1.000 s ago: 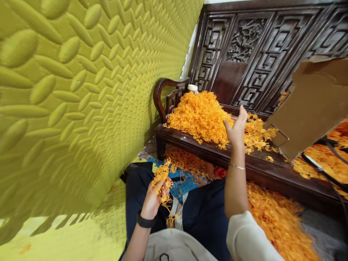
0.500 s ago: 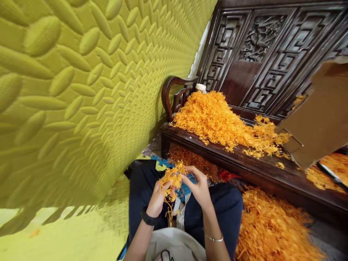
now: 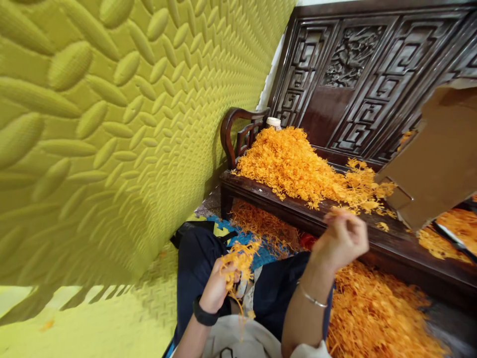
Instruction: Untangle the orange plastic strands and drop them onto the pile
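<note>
The left hand point(image 3: 216, 289) grasps a loose orange clump point(image 3: 239, 261) above the lap. The right hand point(image 3: 343, 239), with bent fingers, is in front of the dark surface point(image 3: 395, 239); whether it pinches a strand, I cannot tell. The work seems to be in its middle: a big pile point(image 3: 290, 164) lies on the surface, and a heap point(image 3: 376, 313) lies lower, near right. Which part is finished is not clear. The cardboard point(image 3: 436, 154) hides some far-right material, and the bottom edge cuts the heap.
</note>
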### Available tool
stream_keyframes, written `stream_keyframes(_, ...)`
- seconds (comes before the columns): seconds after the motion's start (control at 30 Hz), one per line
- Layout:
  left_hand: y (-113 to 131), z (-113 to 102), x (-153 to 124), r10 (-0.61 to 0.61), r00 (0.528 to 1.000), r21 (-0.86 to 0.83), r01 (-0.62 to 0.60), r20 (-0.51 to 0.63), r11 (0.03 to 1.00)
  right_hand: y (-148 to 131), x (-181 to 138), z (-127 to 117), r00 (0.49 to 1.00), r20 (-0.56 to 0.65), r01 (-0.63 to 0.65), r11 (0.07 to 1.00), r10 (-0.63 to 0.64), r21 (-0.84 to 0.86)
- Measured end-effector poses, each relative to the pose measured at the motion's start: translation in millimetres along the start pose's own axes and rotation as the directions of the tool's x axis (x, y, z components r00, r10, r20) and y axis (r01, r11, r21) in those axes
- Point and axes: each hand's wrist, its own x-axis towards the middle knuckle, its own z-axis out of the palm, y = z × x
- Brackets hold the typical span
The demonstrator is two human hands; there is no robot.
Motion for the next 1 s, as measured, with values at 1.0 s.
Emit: stream_keyframes(1.0, 7.7, 1.8, 14.0, 0.253, 0.938, 0.104, -0.283, 0.238, 0.953, 6.1, -87.1, -21.9, 0.172, 0.815, -0.337, 0.81, 0.554, -0.479)
